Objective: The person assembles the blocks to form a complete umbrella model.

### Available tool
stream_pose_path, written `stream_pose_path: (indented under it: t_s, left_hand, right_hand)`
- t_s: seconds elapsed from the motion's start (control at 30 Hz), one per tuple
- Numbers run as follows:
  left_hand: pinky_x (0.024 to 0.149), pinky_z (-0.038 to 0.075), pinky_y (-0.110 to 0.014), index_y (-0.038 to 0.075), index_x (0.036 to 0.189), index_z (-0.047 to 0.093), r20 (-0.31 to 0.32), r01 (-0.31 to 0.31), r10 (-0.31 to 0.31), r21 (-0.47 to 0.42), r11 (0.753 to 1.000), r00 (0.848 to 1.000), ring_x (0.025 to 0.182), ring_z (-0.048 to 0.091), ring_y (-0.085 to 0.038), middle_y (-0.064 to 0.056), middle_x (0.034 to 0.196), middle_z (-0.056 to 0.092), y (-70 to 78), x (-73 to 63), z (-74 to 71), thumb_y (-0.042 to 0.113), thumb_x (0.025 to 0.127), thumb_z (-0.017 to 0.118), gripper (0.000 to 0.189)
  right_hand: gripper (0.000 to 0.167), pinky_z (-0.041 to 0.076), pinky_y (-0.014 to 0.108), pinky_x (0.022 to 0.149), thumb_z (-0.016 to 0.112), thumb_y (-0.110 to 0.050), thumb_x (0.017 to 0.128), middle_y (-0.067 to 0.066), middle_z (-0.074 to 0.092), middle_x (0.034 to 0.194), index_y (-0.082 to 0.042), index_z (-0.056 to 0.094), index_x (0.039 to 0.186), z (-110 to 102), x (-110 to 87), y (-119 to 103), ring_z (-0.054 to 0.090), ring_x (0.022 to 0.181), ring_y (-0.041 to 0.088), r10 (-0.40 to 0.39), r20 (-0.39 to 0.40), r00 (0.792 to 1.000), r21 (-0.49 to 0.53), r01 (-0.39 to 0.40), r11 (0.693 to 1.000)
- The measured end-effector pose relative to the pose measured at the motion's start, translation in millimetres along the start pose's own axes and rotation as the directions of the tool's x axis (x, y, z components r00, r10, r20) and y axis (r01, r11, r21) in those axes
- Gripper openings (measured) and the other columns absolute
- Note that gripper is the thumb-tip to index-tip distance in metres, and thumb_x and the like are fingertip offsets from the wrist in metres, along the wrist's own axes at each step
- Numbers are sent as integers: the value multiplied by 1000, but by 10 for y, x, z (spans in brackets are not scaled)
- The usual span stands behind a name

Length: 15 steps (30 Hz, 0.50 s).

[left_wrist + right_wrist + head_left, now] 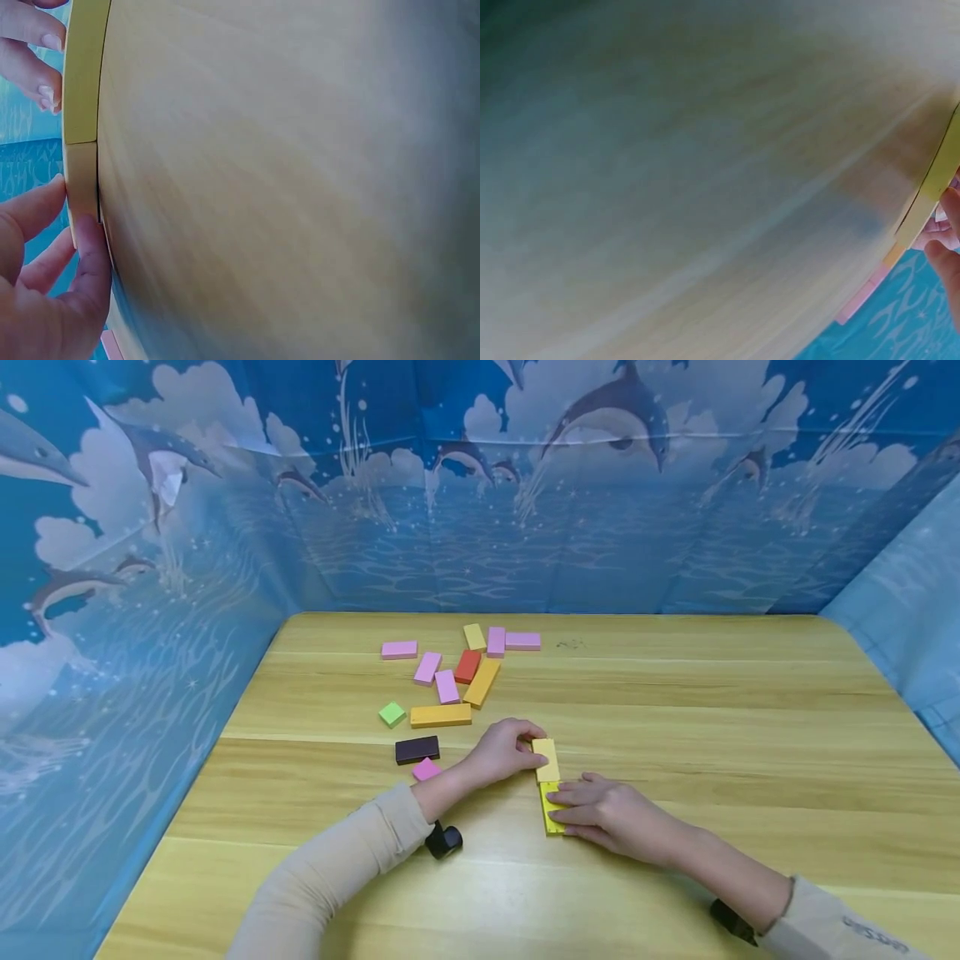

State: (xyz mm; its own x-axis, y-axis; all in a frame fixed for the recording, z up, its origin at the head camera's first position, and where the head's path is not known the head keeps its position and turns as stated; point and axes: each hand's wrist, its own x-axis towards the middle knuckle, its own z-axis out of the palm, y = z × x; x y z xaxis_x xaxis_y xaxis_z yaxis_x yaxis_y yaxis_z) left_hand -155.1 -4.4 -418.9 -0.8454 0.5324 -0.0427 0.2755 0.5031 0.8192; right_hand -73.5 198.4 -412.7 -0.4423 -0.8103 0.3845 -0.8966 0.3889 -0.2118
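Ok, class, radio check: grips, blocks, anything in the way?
Left grip pinching pale block. Right grip touching yellow block. Both blocks end to end, meeting. Nothing seen in the way; black block off to the left.

High head view looks forward and down; close, low wrist views share yellow block (88,75)

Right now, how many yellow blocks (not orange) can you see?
3. The left hand grips the pale yellow block, the right hand touches the bright yellow block, and the far yellow block lies beyond the red block. The left arm may hide others.
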Motion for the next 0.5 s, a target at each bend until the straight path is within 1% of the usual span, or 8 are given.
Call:
stream_pose_path:
  t_s: [0.1, 0.33, 0.5]
  left_hand:
    - [68, 43, -19, 0, 109, 66, 3, 6, -6, 10, 1000, 1000, 74, 51, -8, -9, 96, 60, 6, 1, 0, 11, 80, 73, 31]
    - [69, 45, -19, 0, 110, 66, 37, 12, -13, 16, 1000, 999, 74, 55, -8, -10, 98, 61, 19, 7, -13, 10, 80, 73, 32]
    - [72, 46, -19, 1, 112, 65, 57, 10, -10, 14, 1000, 998, 76, 57, -9, -10, 101, 59, 31, 6, -14, 10, 80, 73, 33]
  right_hand:
    - [27, 48, 51, 82, 76, -13, 74, 5, 68, 108, -10, 74, 101, 4, 2, 1, 63, 102, 24, -6, -4, 1000, -7, 6, 1000]
    - [27, 48, 51, 82, 76, -12, 73, 5, 68, 108, -11, 74, 100, 7, 12, -30, 63, 102, 24, -5, -11, 1000, -16, 4, 1000]
    - [25, 49, 52, 80, 77, -15, 73, 5, 68, 107, -13, 75, 98, 19, 37, -72, 64, 99, 24, -5, -23, 1000, -61, 4, 998]
